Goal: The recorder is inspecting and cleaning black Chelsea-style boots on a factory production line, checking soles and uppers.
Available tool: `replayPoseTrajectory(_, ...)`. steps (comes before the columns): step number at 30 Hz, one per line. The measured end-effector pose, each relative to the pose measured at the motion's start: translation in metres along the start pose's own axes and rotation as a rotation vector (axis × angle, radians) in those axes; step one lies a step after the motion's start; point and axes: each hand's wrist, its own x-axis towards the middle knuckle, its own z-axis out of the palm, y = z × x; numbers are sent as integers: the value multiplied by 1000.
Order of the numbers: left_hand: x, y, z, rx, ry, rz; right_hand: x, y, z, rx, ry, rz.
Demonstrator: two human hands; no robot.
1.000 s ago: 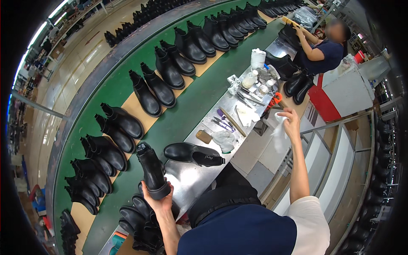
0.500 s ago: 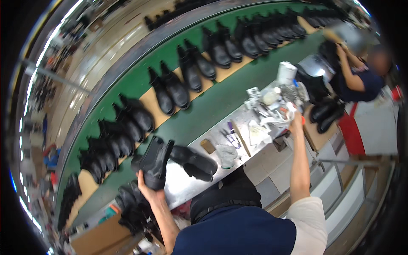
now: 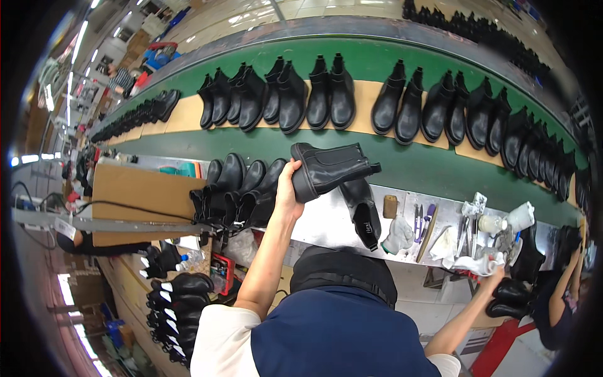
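Observation:
My left hand [image 3: 287, 193] is closed around the sole and heel end of a black ankle boot [image 3: 333, 167]. The boot lies on its side in the air, its opening and pull tab facing right. Under it, a second black boot [image 3: 364, 213] rests on the metal work surface [image 3: 314, 221], its opening toward me. Out at the right, my right hand [image 3: 494, 279] grips a crumpled white cloth [image 3: 472, 265] at the table's near edge; its fingers are partly hidden. A white jar [image 3: 492, 224] and a white roll [image 3: 521, 217] stand just beyond that cloth.
Pairs of black boots [image 3: 330, 91] line cardboard sheets on the green conveyor belt [image 3: 264, 146]. A brown block [image 3: 390, 206], a grey rag [image 3: 398, 235] and pens [image 3: 429, 212] lie mid-table. More boots [image 3: 245, 188] stand left, beside a cardboard box [image 3: 141, 201]. A co-worker's arm [image 3: 562, 283] is far right.
The view has swung to the left. My left hand has turned the boot onto its side. My right hand stays among the white items and now has the white cloth in its grip.

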Motion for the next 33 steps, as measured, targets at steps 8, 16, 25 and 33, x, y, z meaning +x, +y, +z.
replayPoseTrajectory(8,-39,59,-42,325,-18,-263,-222,-122,219,-609,-786,-265)
replayPoseTrajectory(16,-40,31,-83,862,-160,-504,-378,10,368,-670,-1646,178)
replayPoseTrajectory(25,-30,30,-80,1267,-324,-270,-402,29,375,-848,-1510,200)
replayPoseTrajectory(33,-32,41,-64,1372,-330,-353,-407,29,371,-864,-1315,253)
